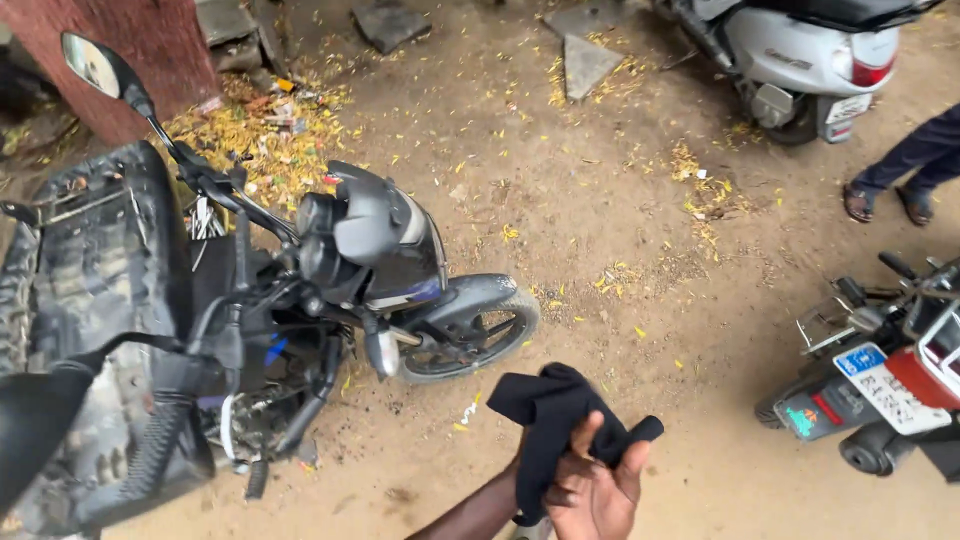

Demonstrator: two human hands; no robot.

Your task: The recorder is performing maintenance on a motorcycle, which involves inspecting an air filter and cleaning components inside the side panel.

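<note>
A: Status on the crumpled black cloth (548, 415)?
B: Low centre of view, bunched up, held over the bare dirt ground (600, 250).
A: Hands?
B: One hand (592, 482) clearly visible, fingers curled round the cloth from below, thumb on top. Looks like the right, coming up from the bottom edge with the forearm. Left hand: can't tell, it's hidden under the cloth if it's there at all.
A: Around it?
B: Black motorcycle with a dark headlight cowl (375, 240) just left of the cloth, front wheel (470, 330) pointing toward it, seat off. Round mirror (92, 64) sticks up at top left. Scattered yellow petals (250, 135) behind the bike.
A: Others?
B: Silver scooter (800, 55) top right, red-and-black scooter (890, 380) at right edge. A person's sandalled feet (885, 203) between them, well apart from the cloth.
</note>
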